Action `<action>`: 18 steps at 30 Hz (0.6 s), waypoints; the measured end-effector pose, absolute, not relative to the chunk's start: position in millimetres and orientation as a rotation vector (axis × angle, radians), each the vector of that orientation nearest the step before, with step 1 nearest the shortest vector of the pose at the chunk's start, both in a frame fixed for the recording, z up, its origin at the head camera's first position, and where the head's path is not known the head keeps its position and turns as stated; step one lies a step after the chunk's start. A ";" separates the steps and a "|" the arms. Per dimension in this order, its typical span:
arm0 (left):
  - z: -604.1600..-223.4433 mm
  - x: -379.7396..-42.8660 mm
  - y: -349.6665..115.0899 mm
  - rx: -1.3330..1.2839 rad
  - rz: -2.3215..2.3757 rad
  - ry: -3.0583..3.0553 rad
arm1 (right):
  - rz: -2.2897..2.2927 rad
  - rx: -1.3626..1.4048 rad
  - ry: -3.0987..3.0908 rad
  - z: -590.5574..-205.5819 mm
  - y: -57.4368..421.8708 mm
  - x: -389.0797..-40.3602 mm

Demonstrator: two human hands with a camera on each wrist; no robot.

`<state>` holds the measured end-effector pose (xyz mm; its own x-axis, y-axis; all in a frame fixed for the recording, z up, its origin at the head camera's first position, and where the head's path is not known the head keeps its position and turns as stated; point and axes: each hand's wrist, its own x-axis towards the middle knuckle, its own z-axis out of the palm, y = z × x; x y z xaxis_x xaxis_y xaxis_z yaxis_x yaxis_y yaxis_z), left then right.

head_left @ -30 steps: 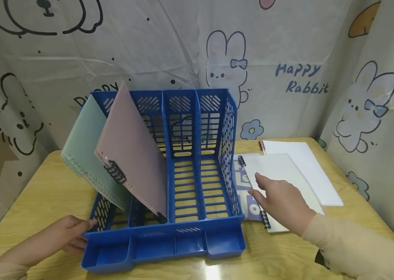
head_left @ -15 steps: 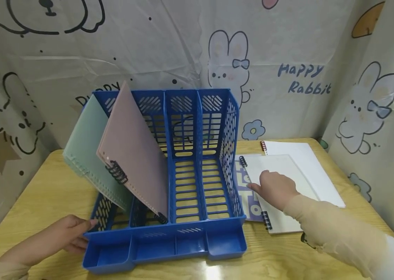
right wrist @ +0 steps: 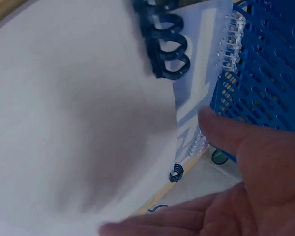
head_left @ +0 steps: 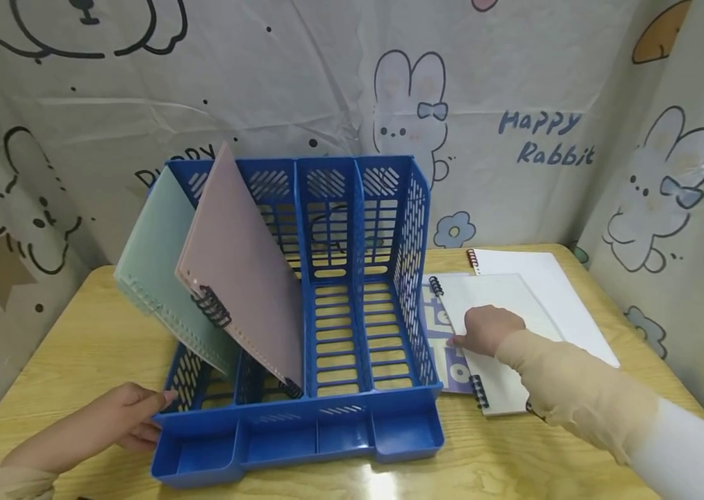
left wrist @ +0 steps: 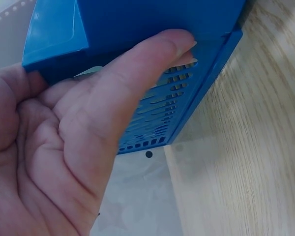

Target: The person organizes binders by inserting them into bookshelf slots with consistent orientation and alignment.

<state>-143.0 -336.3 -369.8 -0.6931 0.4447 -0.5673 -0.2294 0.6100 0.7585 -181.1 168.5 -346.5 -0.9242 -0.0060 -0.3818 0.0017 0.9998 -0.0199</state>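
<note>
My left hand point(head_left: 121, 418) grips the front left corner of a blue desktop file rack point(head_left: 296, 411); in the left wrist view the thumb point(left wrist: 152, 56) lies along the slotted side wall. A green notebook point(head_left: 164, 257) and a pink coil-bound notebook point(head_left: 246, 278) lean leftward in the rack's left slots. To the right, my right hand point(head_left: 491, 330) hovers over a pale cream notebook point(head_left: 508, 288) with black coils, thumb tip near its coil edge. In the right wrist view the fingers are fairly straight and the thumb is spread. A purple patterned notebook point(head_left: 452, 380) shows partly beneath the cream one.
A white notebook point(head_left: 567, 298) with a red coil lies behind and right, partly under the cream one. Shallow trays point(head_left: 196, 478) run along the rack's front. A printed curtain point(head_left: 327, 83) hangs behind the wooden table point(head_left: 71, 354).
My right hand has moved slightly left and its fingers have turned downward over the cream notebook. The left hand stays at the rack corner; the notebooks have not moved.
</note>
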 end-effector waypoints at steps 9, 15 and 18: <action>-368.1 -142.0 -333.0 0.206 1.122 2.066 | -0.055 0.046 2.614 -355.0 182.0 -193.2; -366.0 -140.2 -336.4 0.210 1.131 2.042 | -0.104 0.078 2.603 -362.7 178.8 -195.3; -365.6 -140.0 -337.6 0.222 1.141 2.031 | -0.114 0.106 2.624 -362.0 173.0 -190.6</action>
<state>-140.0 -337.6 -365.6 -0.6806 0.4895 -0.5451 -0.2108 0.5817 0.7856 -190.6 173.0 -362.0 -0.8682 0.0537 -0.4933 0.0963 0.9934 -0.0615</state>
